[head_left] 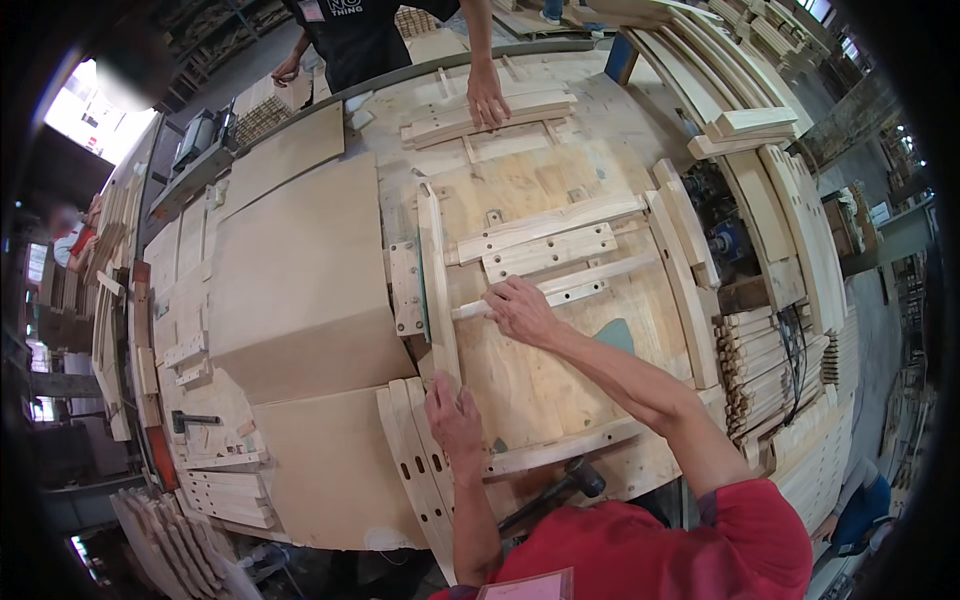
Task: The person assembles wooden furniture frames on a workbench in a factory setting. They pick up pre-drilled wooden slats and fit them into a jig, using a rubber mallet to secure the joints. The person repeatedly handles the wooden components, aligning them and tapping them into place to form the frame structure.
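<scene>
Pinching a rail [618, 271] in the right fingers [503, 297], a long bar [440, 290] in the left fingers [436, 393].

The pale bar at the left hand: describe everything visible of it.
The pale bar looks like bare wood, long and narrow. It runs away from the person along the left side of the plywood panel, with a thin green strip just to its left. The left hand is at its near end, partly covering it; how firmly is unclear.
</scene>
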`<action>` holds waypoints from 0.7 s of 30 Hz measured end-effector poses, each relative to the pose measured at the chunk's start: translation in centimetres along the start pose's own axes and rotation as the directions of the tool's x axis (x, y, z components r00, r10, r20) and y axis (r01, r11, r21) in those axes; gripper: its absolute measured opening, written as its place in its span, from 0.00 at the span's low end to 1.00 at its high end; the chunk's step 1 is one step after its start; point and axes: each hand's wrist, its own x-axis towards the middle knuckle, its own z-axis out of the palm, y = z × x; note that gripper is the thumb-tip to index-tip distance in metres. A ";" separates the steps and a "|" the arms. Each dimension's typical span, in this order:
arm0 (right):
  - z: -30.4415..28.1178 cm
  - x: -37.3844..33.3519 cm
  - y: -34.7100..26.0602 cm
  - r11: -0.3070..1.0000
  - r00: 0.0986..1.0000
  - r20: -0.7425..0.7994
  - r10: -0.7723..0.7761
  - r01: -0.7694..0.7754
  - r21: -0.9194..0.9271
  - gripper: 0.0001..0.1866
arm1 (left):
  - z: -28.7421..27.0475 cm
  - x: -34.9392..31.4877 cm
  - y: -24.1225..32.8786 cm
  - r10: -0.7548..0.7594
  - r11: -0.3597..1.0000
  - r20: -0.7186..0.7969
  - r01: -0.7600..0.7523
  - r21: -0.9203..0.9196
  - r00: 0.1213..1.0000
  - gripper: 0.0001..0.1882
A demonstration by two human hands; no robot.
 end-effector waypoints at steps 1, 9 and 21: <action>0.0 -0.1 -0.2 1.000 1.000 -0.028 -0.013 0.013 0.009 0.11 | -0.2 -0.1 -0.1 0.002 1.000 0.004 -0.002 0.003 1.000 0.29; -0.6 -1.0 1.1 0.990 0.993 -0.089 0.072 -0.060 0.128 0.14 | 0.4 3.6 6.5 0.296 0.949 -0.206 -0.262 0.177 0.933 0.27; -18.8 -24.8 7.3 0.408 0.544 -0.400 0.737 -0.831 -0.379 0.38 | 17.1 22.2 21.6 0.713 0.696 0.227 -0.709 -0.114 0.663 0.26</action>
